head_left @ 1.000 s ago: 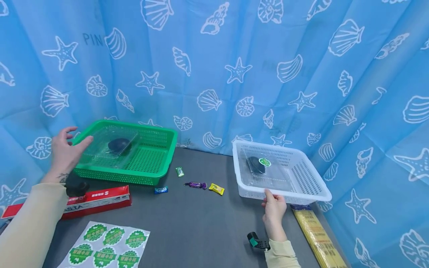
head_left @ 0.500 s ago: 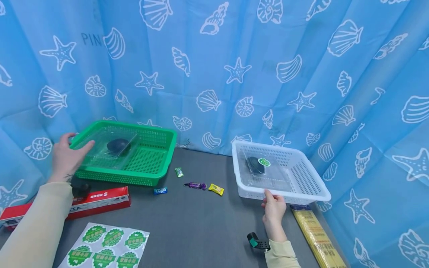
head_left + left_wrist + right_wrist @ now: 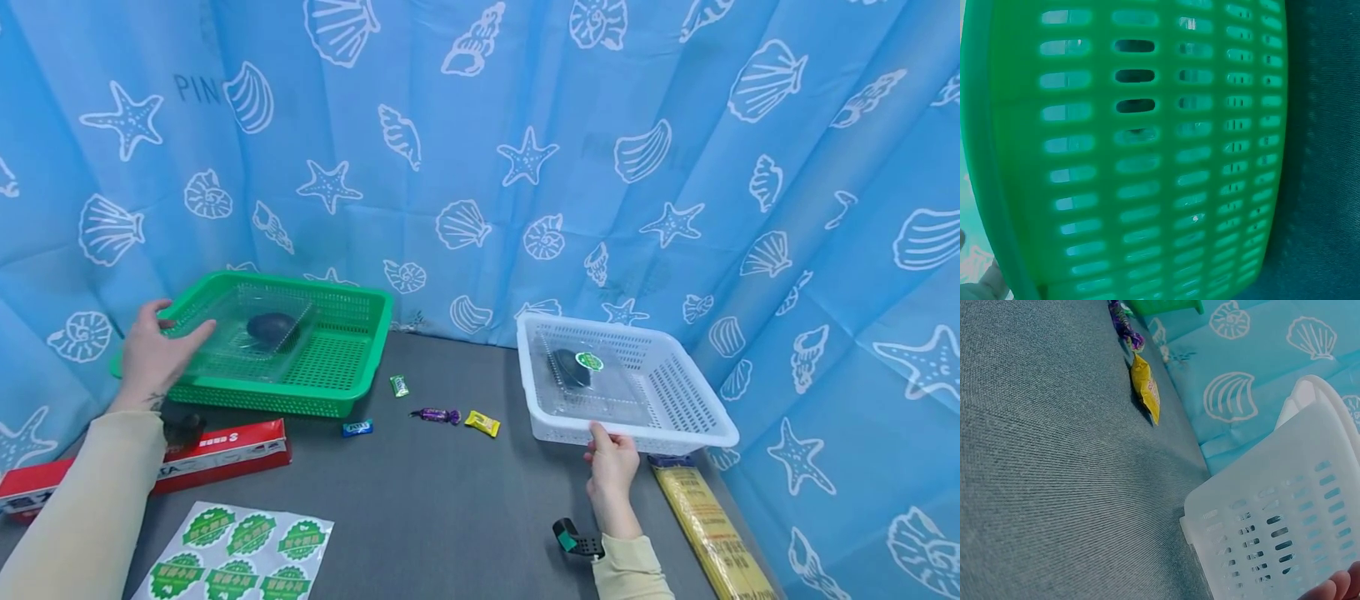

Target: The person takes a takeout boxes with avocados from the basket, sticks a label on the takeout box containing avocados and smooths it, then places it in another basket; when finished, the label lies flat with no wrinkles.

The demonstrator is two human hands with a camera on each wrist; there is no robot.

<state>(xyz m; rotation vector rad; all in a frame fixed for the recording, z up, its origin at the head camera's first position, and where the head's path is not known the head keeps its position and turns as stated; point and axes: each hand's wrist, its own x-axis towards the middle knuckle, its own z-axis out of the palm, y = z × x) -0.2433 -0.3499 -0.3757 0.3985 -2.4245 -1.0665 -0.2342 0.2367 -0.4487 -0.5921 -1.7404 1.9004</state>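
My left hand is spread over the left end of the green basket, thumb and fingers at a clear plastic box inside it. The box holds a dark oval thing. In the left wrist view, the basket wall hides most of the hand. On the right, my right hand pinches the near rim of the white basket, thumb on top. A second clear box lies in that basket, with another dark oval thing inside and a round green sticker on it.
Between the baskets lie green, blue, purple and yellow wrapped sweets. A red carton, a sticker sheet and a yellow package lie nearer. A blue curtain hangs behind.
My left hand has come down and rightward onto the left end of the green basket. Its clear box has shifted slightly right. My right hand stays at the white rim.
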